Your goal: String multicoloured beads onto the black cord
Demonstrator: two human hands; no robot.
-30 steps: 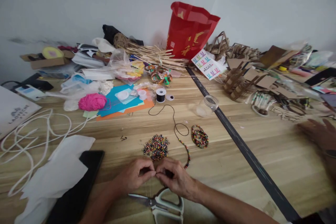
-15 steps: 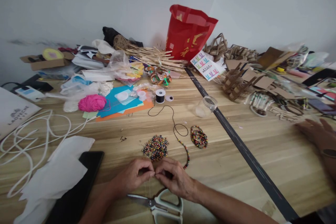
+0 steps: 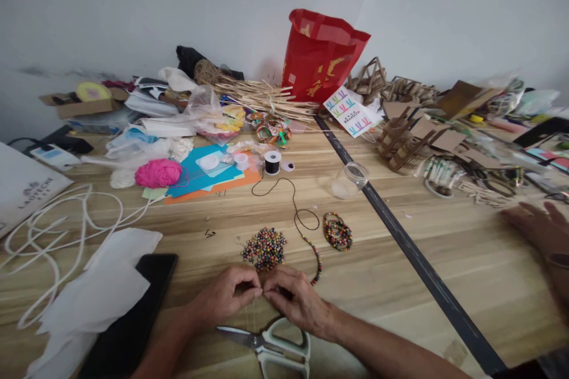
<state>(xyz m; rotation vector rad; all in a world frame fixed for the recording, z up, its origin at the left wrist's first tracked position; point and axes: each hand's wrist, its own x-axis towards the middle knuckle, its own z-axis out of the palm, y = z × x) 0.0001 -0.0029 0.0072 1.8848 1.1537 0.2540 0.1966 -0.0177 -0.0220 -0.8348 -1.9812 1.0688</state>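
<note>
My left hand (image 3: 233, 295) and my right hand (image 3: 299, 299) meet fingertip to fingertip, both closed in a pinch. What sits between the fingertips is too small to make out. A faint thin line hangs below my left fingers. Just beyond my hands lies a pile of small multicoloured beads (image 3: 265, 247). A string of beads (image 3: 316, 254) on black cord (image 3: 294, 200) runs behind my right hand, where its near end is hidden. Coiled beaded strands (image 3: 338, 231) lie to its right. White-handled scissors (image 3: 271, 340) rest slightly apart below my hands.
Behind the beads stand a spool of black cord (image 3: 272, 162) and a clear jar (image 3: 351, 179). Pink yarn (image 3: 158, 173) and a white cable (image 3: 84, 213) lie left. A black tablet-like slab (image 3: 133, 320) is near my left forearm. Another person's hand (image 3: 536, 226) rests at right.
Both hands keep the same pinch in nearly the same place. The whole view shifts very slightly; the things on the table stay put.
</note>
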